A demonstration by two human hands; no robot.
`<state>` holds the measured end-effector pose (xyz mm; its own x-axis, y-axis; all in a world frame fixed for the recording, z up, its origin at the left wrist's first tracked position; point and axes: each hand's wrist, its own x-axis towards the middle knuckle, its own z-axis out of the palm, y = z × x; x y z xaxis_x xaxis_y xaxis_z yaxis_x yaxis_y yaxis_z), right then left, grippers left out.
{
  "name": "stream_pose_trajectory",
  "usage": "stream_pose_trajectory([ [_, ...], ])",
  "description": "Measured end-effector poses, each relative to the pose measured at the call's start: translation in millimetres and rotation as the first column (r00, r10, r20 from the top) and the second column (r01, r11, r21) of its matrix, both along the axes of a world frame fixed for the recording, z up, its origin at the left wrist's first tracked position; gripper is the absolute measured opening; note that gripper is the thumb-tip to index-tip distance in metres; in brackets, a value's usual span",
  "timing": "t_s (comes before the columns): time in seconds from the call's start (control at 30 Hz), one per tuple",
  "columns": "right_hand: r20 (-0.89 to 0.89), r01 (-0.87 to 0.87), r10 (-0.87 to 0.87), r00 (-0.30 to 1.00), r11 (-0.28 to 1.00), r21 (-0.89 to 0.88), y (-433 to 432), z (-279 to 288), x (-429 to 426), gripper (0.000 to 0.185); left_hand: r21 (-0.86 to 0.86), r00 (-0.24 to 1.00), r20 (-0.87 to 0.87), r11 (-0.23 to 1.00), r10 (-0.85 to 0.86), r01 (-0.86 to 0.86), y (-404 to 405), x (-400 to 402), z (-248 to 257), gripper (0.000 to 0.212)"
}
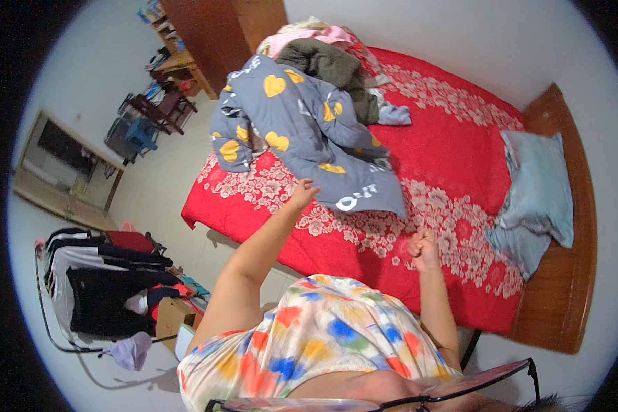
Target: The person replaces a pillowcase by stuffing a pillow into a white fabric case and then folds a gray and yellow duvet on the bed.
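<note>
My left hand (305, 193) is over the near edge of a crumpled grey quilt (314, 154) with yellow hearts and white lettering. Its fingers are slightly bent and apart, with no cloth seen in them; whether they touch the quilt is unclear. To the right, past the quilt's near corner, my right hand (423, 251) hovers above a red floral bedsheet (443, 159). The fingers there are curled in, and nothing shows in them. Behind the quilt lie a dark olive garment or blanket (324, 62) and pink bedding (309, 35), heaped together.
Pale blue pillows (538, 180) lie against the wooden headboard (571, 288). A clothes rack (44, 288) with hanging clothes stands at the left, near a cardboard box (172, 316). Farther back are a blue stool (141, 135), a wooden chair (172, 110) and a brown wardrobe (221, 36).
</note>
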<state>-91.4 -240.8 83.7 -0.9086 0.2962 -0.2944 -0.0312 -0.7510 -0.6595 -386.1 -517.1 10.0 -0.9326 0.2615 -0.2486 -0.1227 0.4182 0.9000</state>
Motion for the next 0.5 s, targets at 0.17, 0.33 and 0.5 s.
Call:
stream_pose_trajectory([
  [0.17, 0.083, 0.329, -0.322, 0.943, 0.941, -0.083, 27.4, -7.9, 60.8, 0.015, 0.073, 0.945, 0.311, 0.994, -0.101, 0.082, 50.1, 17.3, -2.9, 0.047],
  [0.33, 0.116, 0.318, -0.305, 0.945, 0.94, -0.124, -8.1, -8.4, 71.2, 0.015, 0.25, 0.896, 0.383, 0.959, -0.223, 0.131, 66.2, 34.6, -26.4, 0.044],
  [0.5, 0.271, 0.308, -0.275, 0.922, 0.947, -0.088, -34.1, -31.8, 59.9, 0.013, 0.261, 0.878, 0.407, 0.954, -0.25, 0.151, 46.6, 68.5, -39.0, 0.037],
])
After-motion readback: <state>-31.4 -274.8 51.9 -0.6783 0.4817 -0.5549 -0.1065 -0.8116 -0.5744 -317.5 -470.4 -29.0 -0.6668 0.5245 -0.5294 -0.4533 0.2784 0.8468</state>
